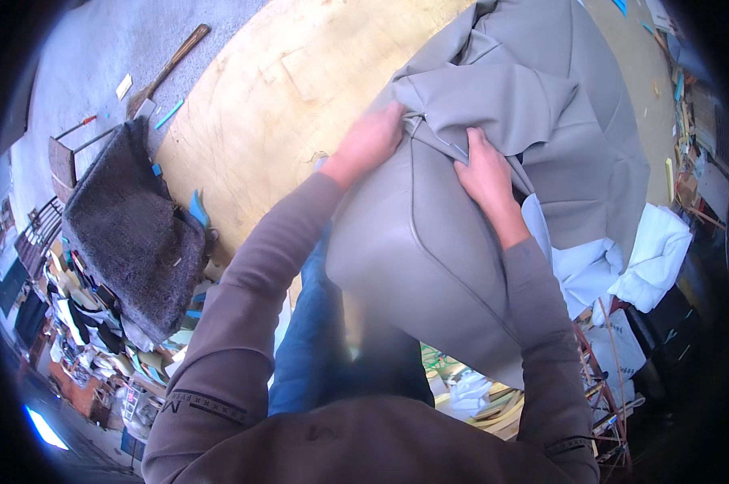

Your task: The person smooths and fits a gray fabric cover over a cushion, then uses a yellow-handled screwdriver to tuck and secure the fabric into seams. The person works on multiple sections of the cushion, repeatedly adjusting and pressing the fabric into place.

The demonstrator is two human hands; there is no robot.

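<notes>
A large grey upholstery cover (526, 105), smooth like leather, lies bunched and folded in front of me. One part with a raised seam drapes toward me over something padded (389, 234). My left hand (374, 139) is closed on the cover's edge near the top of the seam. To its right, my right hand (487, 171) grips a fold of the same cover, the thumb lying along the top. Between the hands the material is creased, and a narrow dark gap shows beside my right hand. What lies under the cover is hidden.
A yellowish board (252, 105) lies under the cover. On the left a dark felt-like blanket (131, 226) is heaped, with a wooden-handled brush (171, 64) beyond it. White cloth (653, 254) sits at the right. Scraps (98, 323) litter the lower left.
</notes>
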